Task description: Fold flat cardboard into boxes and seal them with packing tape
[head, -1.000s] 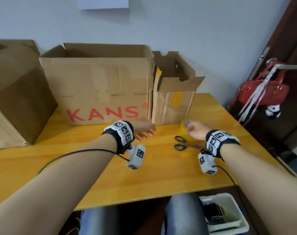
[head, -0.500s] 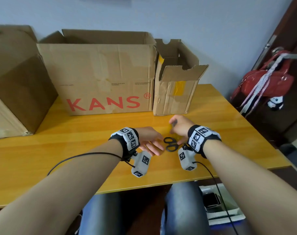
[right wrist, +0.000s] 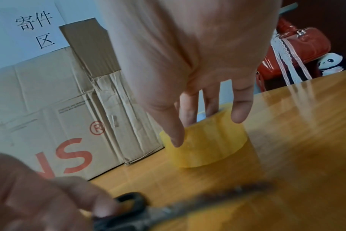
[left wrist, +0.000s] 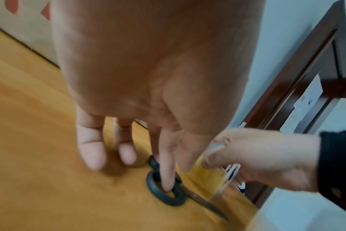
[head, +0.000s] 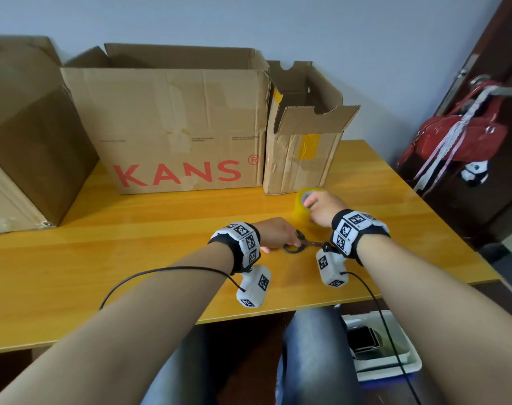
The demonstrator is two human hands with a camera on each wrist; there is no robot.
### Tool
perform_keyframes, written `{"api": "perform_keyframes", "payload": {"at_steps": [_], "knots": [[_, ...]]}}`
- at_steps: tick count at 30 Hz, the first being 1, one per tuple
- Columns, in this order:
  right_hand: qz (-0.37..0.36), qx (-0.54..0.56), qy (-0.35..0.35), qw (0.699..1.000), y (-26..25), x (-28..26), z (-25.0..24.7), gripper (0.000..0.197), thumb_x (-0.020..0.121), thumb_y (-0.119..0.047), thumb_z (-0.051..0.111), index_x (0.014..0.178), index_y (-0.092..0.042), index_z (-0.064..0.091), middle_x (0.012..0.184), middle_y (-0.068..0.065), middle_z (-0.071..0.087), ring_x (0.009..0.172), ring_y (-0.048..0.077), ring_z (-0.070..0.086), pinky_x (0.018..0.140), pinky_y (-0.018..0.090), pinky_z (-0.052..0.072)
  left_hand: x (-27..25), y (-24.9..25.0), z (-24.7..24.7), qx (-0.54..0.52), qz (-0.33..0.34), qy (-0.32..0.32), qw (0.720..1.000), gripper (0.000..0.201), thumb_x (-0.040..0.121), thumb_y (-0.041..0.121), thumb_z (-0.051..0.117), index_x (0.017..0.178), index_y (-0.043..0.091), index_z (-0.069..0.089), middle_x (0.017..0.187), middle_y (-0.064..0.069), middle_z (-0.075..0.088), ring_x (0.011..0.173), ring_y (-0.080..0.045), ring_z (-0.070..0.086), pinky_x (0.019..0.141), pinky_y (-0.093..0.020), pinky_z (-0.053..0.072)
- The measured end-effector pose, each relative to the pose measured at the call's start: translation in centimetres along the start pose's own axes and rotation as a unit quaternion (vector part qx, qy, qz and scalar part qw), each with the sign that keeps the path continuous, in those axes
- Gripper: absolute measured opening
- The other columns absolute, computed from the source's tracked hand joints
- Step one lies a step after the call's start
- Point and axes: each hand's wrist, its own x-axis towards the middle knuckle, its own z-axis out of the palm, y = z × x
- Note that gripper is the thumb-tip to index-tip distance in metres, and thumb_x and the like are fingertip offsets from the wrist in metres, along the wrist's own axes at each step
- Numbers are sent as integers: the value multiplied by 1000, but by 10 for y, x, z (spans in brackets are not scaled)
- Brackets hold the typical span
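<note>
Head view: left hand (head: 275, 232) on black scissors (head: 295, 245) lying on wooden table (head: 132, 244), right hand (head: 325, 207) gripping yellow tape roll (head: 301, 207) beside small open box (head: 301, 159), left wrist view: a straight finger (left wrist: 168, 175) inside a scissor loop, right wrist view: fingers (right wrist: 241, 106) curled over the standing roll

Yellow tape roll (head: 303, 207), black-handled scissors (head: 292, 247), red-lettered brown box (head: 167, 124), orange-yellow table (head: 132, 258).

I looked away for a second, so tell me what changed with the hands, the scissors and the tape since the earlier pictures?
The right hand left the scissors and went back to the yellow tape roll, fingers now on it. The left hand moved onto the scissors, one finger in a handle loop. The boxes, the KANS box among them, and the table stayed put.
</note>
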Motion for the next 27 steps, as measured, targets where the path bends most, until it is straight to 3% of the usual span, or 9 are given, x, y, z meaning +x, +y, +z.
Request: {"api": "perform_keyframes", "payload": {"at_steps": [3, 6, 8, 12, 16, 18, 20, 24, 27], "knots": [[14, -9, 10, 1000, 12, 0, -5, 39, 88, 1, 60, 113, -27, 69, 123, -1, 62, 95, 21, 54, 75, 28, 44, -1, 0, -5, 32, -8, 1, 999, 39, 99, 33, 60, 136, 20, 56, 118, -5, 57, 100, -33, 57, 85, -40, 51], [33, 13, 24, 999, 22, -3, -7, 44, 89, -2, 64, 127, -24, 65, 133, 0, 61, 107, 24, 59, 79, 29, 45, -4, -9, -21, 60, -44, 41, 996, 17, 100, 32, 58, 101, 15, 54, 85, -2, 49, 70, -22, 47, 68, -31, 43], [46, 13, 33, 998, 23, -5, -7, 41, 87, -1, 65, 125, -15, 66, 134, 7, 63, 116, 33, 61, 85, 38, 54, -8, -21, -34, 71, -73, 88, 991, 22, 100, 29, 59, 93, 10, 51, 73, -1, 42, 60, -16, 37, 59, -26, 36], [46, -16, 48, 998, 16, -6, -4, 47, 79, 6, 58, 126, 2, 60, 133, 24, 56, 117, 46, 56, 92, 61, 51, -19, -40, -53, 62, -107, 132, 983, 21, 100, 28, 58, 98, 7, 56, 84, -5, 53, 65, -15, 48, 55, -23, 42], [27, 2, 58, 998, 10, -7, 0, 39, 81, 4, 59, 119, -1, 66, 115, 24, 66, 93, 43, 63, 74, 41, 57, -23, -44, -55, 37, -120, 135, 983, 16, 99, 24, 58, 103, 9, 55, 80, -5, 50, 63, -16, 48, 54, -23, 42], [21, 35, 48, 998, 6, -8, 5, 37, 87, -4, 63, 121, -18, 66, 111, 0, 64, 104, 26, 62, 80, 31, 50, -20, -39, -50, 20, -126, 131, 983, 27, 99, 21, 55, 125, 13, 53, 75, -5, 48, 60, -17, 46, 47, -22, 41], [-5, 61, 30, 998, 0, -7, 8, 38, 86, -9, 68, 119, -27, 65, 110, -7, 60, 103, 19, 60, 80, 27, 44, -14, -33, -46, 6, -126, 122, 984, 52, 100, 19, 52, 149, 8, 37, 75, -5, 50, 58, -16, 48, 41, -19, 41], [-33, 80, 5, 996, -7, -1, 11, 38, 84, -6, 71, 117, -24, 66, 109, -4, 61, 100, 18, 59, 84, 29, 47, -1, -21, -38, -9, -82, 139, 987, 19, 99, 16, 54, 114, 8, 61, 77, -1, 53, 61, -13, 50, 52, -24, 43], [-29, 83, 17, 996, -10, 0, 13, 35, 85, -4, 68, 118, -17, 66, 115, 2, 66, 105, 24, 62, 88, 34, 52, 4, -12, -33, 10, -75, 138, 987, 36, 100, 17, 54, 130, -3, 56, 93, -4, 56, 66, -13, 48, 57, -25, 43]]}}
